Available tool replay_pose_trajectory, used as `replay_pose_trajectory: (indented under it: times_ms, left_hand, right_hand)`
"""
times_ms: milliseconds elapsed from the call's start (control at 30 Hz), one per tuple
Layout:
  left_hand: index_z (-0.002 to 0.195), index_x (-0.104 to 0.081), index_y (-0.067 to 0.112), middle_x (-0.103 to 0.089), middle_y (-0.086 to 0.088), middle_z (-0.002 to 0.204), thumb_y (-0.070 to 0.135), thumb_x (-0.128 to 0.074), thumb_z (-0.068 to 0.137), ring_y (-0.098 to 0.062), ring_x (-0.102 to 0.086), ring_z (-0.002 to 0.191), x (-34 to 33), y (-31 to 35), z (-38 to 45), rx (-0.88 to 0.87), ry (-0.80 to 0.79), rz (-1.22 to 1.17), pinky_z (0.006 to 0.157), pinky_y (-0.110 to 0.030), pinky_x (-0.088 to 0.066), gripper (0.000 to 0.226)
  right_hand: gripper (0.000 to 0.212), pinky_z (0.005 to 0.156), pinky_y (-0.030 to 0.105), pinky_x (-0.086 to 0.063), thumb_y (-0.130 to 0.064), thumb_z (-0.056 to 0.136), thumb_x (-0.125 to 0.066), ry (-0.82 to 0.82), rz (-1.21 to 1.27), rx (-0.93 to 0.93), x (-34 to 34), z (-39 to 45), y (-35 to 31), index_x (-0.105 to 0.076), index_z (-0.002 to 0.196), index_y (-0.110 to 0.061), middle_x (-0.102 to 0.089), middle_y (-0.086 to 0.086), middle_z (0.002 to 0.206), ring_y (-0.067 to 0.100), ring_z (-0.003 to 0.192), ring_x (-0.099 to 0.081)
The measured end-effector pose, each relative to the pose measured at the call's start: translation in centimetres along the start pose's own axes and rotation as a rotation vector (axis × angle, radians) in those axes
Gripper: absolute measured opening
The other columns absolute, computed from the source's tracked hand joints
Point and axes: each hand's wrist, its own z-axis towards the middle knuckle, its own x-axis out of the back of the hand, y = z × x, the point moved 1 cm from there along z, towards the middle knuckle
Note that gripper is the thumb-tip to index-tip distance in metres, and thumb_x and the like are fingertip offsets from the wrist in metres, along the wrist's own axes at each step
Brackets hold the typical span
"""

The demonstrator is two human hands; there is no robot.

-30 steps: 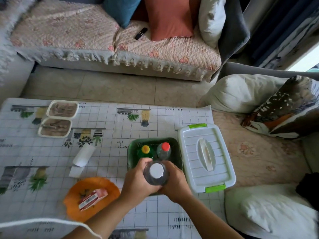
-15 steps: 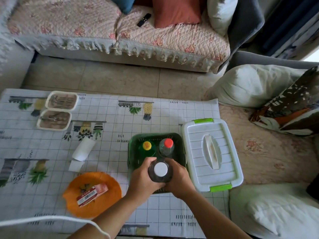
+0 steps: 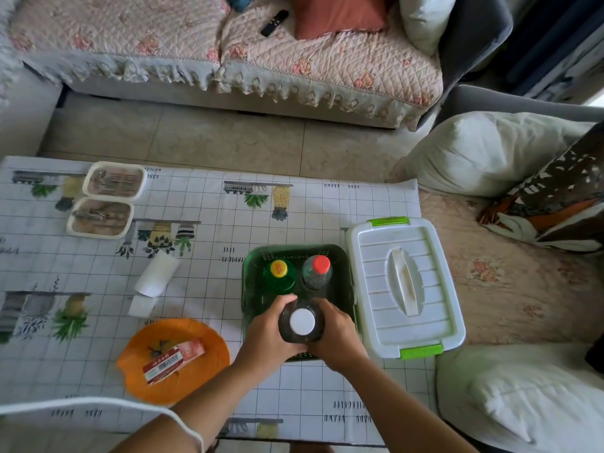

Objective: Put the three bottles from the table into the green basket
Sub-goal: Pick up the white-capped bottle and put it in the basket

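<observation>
White lidded plastic storage box with green latches (image 3: 405, 286) at table's right edge. Orange round plate (image 3: 173, 359) bearing red-white packet (image 3: 173, 358). Two cream rectangular trays (image 3: 113, 179) far left, touching. Black remote control (image 3: 274, 22) on quilted sofa.

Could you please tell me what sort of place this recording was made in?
Most likely a home living room: a sofa with a quilted floral cover, a black remote control lying on it, and a low table under a grid-patterned cloth.
</observation>
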Motion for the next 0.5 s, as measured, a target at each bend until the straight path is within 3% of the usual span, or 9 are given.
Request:
replay_pose_trajectory:
  times_ms: [167, 267, 367, 500]
  left_hand:
    - [0.128, -0.047, 0.032, -0.061, 0.011, 0.12, 0.011, -0.088, 0.053, -0.007, -0.056, 0.112, 1.0, -0.4, 0.1, -0.014, -0.042, 0.038, 0.093, -0.02, -0.05, 0.087]
    - [0.135, -0.043, 0.029, -0.059, 0.007, 0.126, 0.0, -0.083, 0.06, -0.007, -0.055, 0.115, 1.3, -0.9, 0.0, 0.018, -0.066, 0.038, 0.092, -0.016, -0.048, 0.089]
    - [0.134, -0.045, 0.02, -0.063, 0.001, 0.126, 0.002, -0.083, 0.064, -0.016, -0.059, 0.115, 1.4, -1.2, 0.0, 0.052, -0.058, 0.07, 0.093, -0.028, -0.052, 0.082]
    - [0.129, -0.05, 0.019, -0.066, -0.002, 0.122, 0.008, -0.082, 0.067, -0.02, -0.062, 0.113, 1.6, -1.5, -0.1, 0.067, -0.047, 0.126, 0.09, -0.028, -0.053, 0.071]
  right_hand:
    - [0.062, 0.084, 0.027, -0.051, -0.024, 0.062, -0.086, 0.008, 0.007, 0.004, 0.0, -0.2, -0.3, -0.054, 0.115, -0.028, -0.066, -0.008, 0.108, 0.011, 0.094, -0.061]
    - [0.064, 0.086, 0.028, -0.053, -0.027, 0.064, -0.087, 0.005, -0.022, 0.011, 0.0, -0.2, -0.3, -0.053, 0.117, -0.028, -0.066, -0.007, 0.111, 0.011, 0.096, -0.061]
    - [0.065, 0.088, 0.03, -0.054, -0.025, 0.065, -0.086, -0.012, -0.056, 0.003, 0.2, -0.4, -0.4, -0.051, 0.12, -0.028, -0.066, -0.006, 0.112, 0.012, 0.098, -0.061]
    - [0.066, 0.092, 0.032, -0.053, -0.024, 0.069, -0.085, -0.015, -0.086, -0.003, 0.6, -0.8, -0.8, -0.051, 0.125, -0.028, -0.066, -0.005, 0.116, 0.014, 0.102, -0.061]
